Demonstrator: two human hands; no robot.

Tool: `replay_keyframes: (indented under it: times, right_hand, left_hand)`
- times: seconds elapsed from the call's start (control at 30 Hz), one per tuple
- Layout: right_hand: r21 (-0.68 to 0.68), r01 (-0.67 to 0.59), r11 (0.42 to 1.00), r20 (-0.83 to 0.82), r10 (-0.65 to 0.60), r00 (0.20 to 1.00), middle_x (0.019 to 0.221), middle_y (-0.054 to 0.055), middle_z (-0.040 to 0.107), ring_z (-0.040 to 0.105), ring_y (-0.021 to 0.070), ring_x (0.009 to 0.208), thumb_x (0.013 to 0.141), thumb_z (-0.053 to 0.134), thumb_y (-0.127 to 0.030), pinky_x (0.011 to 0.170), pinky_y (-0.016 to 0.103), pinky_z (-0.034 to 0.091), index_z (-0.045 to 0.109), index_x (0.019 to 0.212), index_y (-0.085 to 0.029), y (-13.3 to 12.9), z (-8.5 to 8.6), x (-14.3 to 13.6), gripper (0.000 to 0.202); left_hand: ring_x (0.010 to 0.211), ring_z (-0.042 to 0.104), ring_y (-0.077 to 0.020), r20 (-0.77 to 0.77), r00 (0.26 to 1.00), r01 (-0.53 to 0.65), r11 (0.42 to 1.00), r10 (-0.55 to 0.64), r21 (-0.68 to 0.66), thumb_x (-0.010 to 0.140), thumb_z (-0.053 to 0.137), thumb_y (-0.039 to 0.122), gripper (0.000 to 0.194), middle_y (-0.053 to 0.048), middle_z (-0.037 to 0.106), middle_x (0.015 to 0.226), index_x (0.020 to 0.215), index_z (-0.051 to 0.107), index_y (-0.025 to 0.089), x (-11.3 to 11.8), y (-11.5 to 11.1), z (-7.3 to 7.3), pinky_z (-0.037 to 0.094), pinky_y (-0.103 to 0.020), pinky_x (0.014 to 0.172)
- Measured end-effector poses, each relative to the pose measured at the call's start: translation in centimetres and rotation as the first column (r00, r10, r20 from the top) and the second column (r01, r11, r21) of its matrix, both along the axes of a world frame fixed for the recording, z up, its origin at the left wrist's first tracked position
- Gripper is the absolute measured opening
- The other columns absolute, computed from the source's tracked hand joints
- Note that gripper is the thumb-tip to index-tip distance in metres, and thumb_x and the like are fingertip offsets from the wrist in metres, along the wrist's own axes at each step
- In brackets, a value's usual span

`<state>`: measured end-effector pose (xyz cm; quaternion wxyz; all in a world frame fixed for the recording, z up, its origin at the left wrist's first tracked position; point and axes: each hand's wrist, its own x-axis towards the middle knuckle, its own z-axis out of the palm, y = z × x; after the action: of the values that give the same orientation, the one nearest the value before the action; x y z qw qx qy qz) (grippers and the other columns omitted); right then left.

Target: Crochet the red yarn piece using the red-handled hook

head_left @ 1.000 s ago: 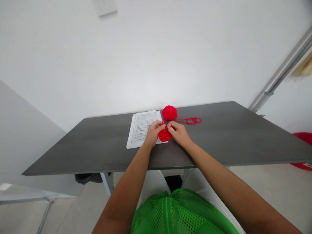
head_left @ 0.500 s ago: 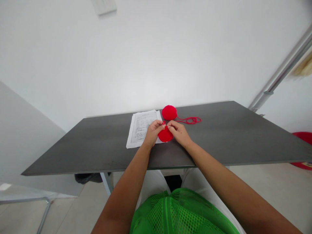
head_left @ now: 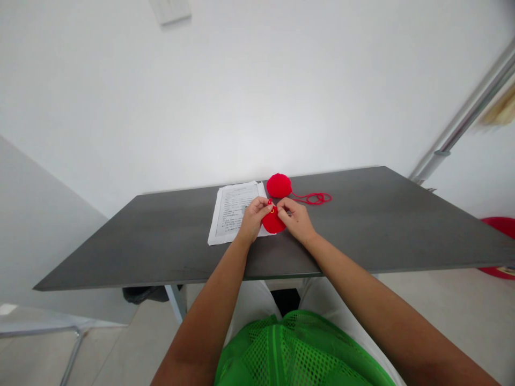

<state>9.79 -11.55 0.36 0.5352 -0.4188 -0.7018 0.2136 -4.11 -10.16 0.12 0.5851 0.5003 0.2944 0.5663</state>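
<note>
A round red crochet piece [head_left: 274,223] is held between my two hands over the table, partly above the printed sheet. My left hand [head_left: 252,217] pinches its upper left edge, where a small red loop sticks up. My right hand [head_left: 296,219] has its fingers closed at the piece's upper right edge; a hook, if there is one, is hidden. A small yellow ring [head_left: 272,210] shows on the piece near my left fingertips. Behind the hands sits a ball of red yarn [head_left: 279,185], and its loose strand [head_left: 317,199] curls to the right.
The printed paper [head_left: 229,214] lies left of my hands on the dark grey table [head_left: 386,225]. A white wall [head_left: 257,96] rises behind the table. A red round container [head_left: 499,225] stands beyond the right edge, and a black bin [head_left: 147,294] is under the left side.
The red piece has tilted slightly in my hands, and the yellow ring shows more clearly. My right fingers have shifted a little at its edge. The yarn ball stays put.
</note>
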Motion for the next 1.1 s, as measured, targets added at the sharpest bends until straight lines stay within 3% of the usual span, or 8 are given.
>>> replay_keyframes:
  times: [0.33,0.63,0.93,1.1]
  right_hand:
    - [0.183,0.048,0.982,0.057,-0.06,0.997,0.068,0.002,0.052,0.048,0.0168,0.065,0.079,0.047,-0.018,0.065,0.029,0.039,0.049,0.068,-0.022,0.21,-0.29,0.15,0.012]
    - [0.438,0.103,0.893,0.098,-0.161,0.982,0.069,0.003,0.056,0.051,0.018,0.068,0.081,0.048,-0.012,0.066,0.03,0.042,0.051,0.072,-0.022,0.57,-0.73,0.29,0.014]
    - [0.414,0.098,0.905,0.111,-0.156,0.981,0.068,0.002,0.056,0.051,0.0178,0.067,0.082,0.049,-0.014,0.064,0.029,0.042,0.051,0.071,-0.022,0.72,-0.93,0.27,0.013]
    - [0.358,0.075,0.931,0.103,-0.119,0.987,0.067,0.002,0.055,0.051,0.0172,0.065,0.082,0.049,-0.016,0.064,0.029,0.041,0.051,0.071,-0.021,0.64,-0.93,0.21,0.013]
  left_hand:
    - [0.069,0.055,-0.0098,0.062,0.997,0.033,0.999,-0.033,0.006,0.064,0.078,0.029,0.027,0.001,0.064,0.076,0.075,0.057,0.017,-0.07,-0.16,0.22,0.042,-0.023,0.068]
    - [0.066,0.054,-0.0077,0.024,1.0,0.007,0.999,-0.008,0.04,0.066,0.078,0.03,0.026,0.003,0.062,0.071,0.075,0.057,0.016,-0.12,0.12,-0.07,0.041,-0.02,0.065]
    - [0.072,0.058,-0.0098,-0.008,0.998,0.056,0.998,-0.056,-0.013,0.06,0.081,0.027,0.034,0.001,0.065,0.08,0.085,0.06,0.016,-0.2,-0.14,0.06,0.042,-0.023,0.07]
    - [0.064,0.056,-0.0087,-0.03,0.997,0.07,0.995,-0.072,-0.067,0.06,0.081,0.029,0.03,0.002,0.065,0.071,0.078,0.062,0.014,-0.1,-0.09,0.02,0.041,-0.022,0.066]
